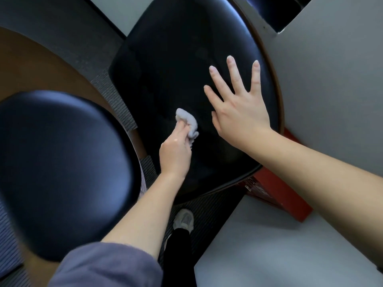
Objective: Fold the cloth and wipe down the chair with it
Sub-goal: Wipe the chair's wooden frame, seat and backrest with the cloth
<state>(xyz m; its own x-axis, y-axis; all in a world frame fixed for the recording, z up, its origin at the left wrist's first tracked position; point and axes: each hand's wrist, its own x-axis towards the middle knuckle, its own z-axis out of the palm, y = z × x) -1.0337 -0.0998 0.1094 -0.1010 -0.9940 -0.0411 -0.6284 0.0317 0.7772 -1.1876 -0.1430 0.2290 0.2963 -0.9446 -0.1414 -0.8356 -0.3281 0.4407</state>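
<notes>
Sleeve (107, 266), grey-purple, bunched above the left forearm, fills the bottom edge; the forearm runs up from it to the left hand (175, 154). Left hand grips the cloth (187, 122); fingers curled round it, back of the hand toward the camera. Cloth is pale grey, wadded into a small lump rather than a flat fold; most of it sticks out past the fingers toward the top of view. It sits on the black chair seat (186, 59), near-left part, touching the surface; how hard it is pressed, cannot tell.

Right hand (238, 106) is just right of the cloth, apart from it; fingers straight and fanned wide, palm down over the seat, holding nothing. The heel of the palm looks to be on the padding; fingertip contact cannot be confirmed.

Seat is glossy black padding, rounded; a thin wooden rim (278, 90) shows along its right edge. Second chair seat (62, 172), same black padding, lies left of the first; blurred, well apart from both hands. Striped grey carpet (116, 94) shows between the two seats. Below the first seat: one pale shoe (183, 220) and a black trouser leg (180, 257) over the carpet. Red box (290, 199) shows beside the right forearm, between the seat and a white tabletop (259, 255) at lower right.
</notes>
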